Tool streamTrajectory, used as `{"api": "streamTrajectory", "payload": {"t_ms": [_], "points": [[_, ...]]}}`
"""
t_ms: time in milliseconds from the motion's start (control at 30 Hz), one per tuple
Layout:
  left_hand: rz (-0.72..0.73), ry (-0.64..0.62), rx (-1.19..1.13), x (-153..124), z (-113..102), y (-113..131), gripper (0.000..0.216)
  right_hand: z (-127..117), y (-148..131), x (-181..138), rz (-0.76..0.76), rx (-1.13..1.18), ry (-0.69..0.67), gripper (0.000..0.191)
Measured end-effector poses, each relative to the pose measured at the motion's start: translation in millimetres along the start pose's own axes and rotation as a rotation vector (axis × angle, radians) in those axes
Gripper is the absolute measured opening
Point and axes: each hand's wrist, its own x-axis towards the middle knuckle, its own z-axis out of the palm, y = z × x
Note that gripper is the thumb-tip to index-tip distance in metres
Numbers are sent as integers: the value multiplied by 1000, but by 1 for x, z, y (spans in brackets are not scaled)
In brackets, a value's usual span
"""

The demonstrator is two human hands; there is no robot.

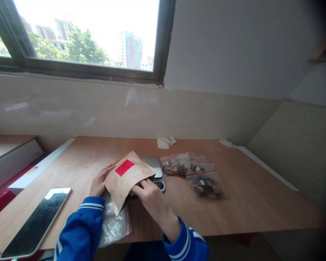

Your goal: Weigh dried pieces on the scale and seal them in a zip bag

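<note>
A brown paper pouch point(127, 177) with a red label point(124, 167) lies tilted over the near part of a small digital scale point(155, 167) at the middle of the wooden table point(250, 195). My left hand point(100, 181) grips the pouch's left edge. My right hand point(149, 197) holds its lower right edge, fingers at or under the opening. Both sleeves are blue with white stripes.
Clear zip bags point(191, 171) with dark contents lie right of the scale. Empty clear bags point(114, 224) sit under my left forearm. A phone point(38, 221) lies screen-up at the near left. Crumpled paper point(165, 142) rests by the back wall. A window is above.
</note>
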Motion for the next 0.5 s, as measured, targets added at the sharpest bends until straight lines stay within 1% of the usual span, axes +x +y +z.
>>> {"api": "streamTrajectory", "payload": {"t_ms": [100,167,333,500], "points": [[-44,9,-30,-1,1,-2,53,-5,0,-3,4,37,130,29],[-70,19,-27,-1,1,-2,55,-4,2,-5,11,55,184,32],[-106,5,-34,0,2,-2,54,-1,13,-8,49,147,264,31],[-100,-23,-30,1,2,-10,53,-11,27,-4,78,273,283,27]]}}
